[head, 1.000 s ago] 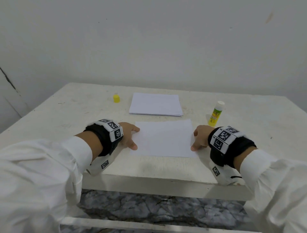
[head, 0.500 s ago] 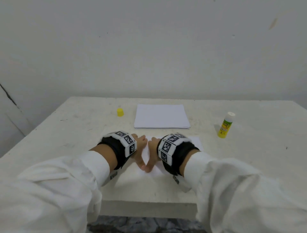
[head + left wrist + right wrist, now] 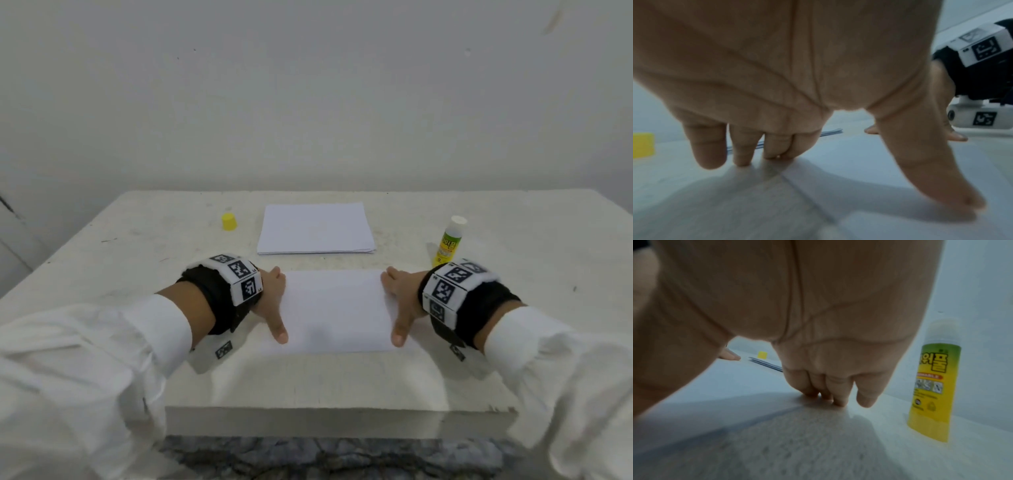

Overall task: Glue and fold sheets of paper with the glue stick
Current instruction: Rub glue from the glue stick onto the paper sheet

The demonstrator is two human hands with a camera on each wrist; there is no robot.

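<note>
A white sheet [image 3: 337,308], folded to a low wide strip, lies flat near the table's front edge. My left hand [image 3: 274,301] presses on its left end with straight fingers and the thumb spread toward me. At the right end my right hand [image 3: 399,301] presses the same way. In the left wrist view the fingertips [image 3: 777,152] touch the sheet's edge [image 3: 879,170]. The yellow-green glue stick [image 3: 449,241] stands upright and uncapped just behind my right wrist, close beside the right hand's fingers [image 3: 828,386] in the right wrist view. Neither hand holds anything.
A stack of white paper [image 3: 315,228] lies at the back centre of the white table [image 3: 137,260]. The yellow cap [image 3: 229,221] stands left of the stack. A wall rises right behind the table.
Half a second ago both hands were together at the sheet's middle; they have since slid apart to its left and right ends, pressing it flat.
</note>
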